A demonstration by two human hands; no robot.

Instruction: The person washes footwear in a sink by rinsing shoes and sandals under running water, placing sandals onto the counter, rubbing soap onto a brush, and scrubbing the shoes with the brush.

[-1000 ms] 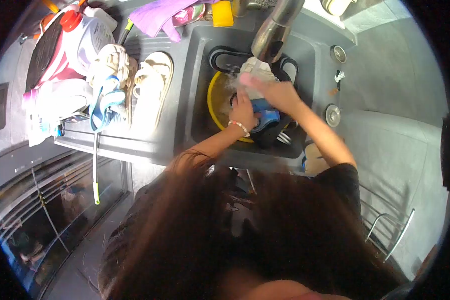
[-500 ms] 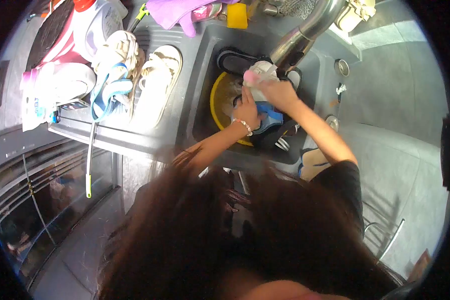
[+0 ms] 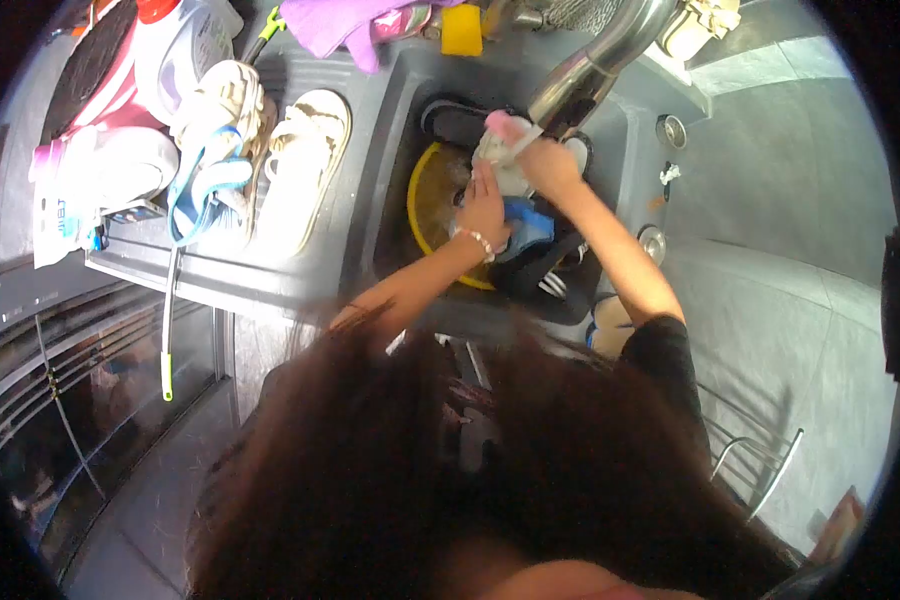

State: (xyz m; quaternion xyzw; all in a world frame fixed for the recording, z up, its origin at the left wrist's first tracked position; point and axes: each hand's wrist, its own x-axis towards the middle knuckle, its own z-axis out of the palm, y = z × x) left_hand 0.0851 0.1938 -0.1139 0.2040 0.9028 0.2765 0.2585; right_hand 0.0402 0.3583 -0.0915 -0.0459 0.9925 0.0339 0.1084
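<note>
Two hands work over the grey sink (image 3: 370, 190), at a pale sandal (image 3: 510, 182) lying below the spout of the metal faucet (image 3: 580, 80), at the right side of the yellow basin (image 3: 414, 205). A blue-strapped sandal (image 3: 528, 226) lies just beside it, on the near side.

Handling, as judged: the pale sandal should be light, though heavier if soaked; straps soft, sole bendable but firmer. Wet surfaces are likely slippery; breakage is a small concern. The soundest hold would be along the sole's edges, straps left free.

Fingers, right hand (image 3: 552, 170): curled closed around the white handle of a pink-headed brush (image 3: 500, 122), the head reaching the far end of the pale sandal.

Fingers, left hand (image 3: 483, 215): extended forward and close together, tips against the pale sandal's left edge. The thumb is hidden and the area is blurred, so whether this hand grasps or merely steadies cannot be told.
</note>
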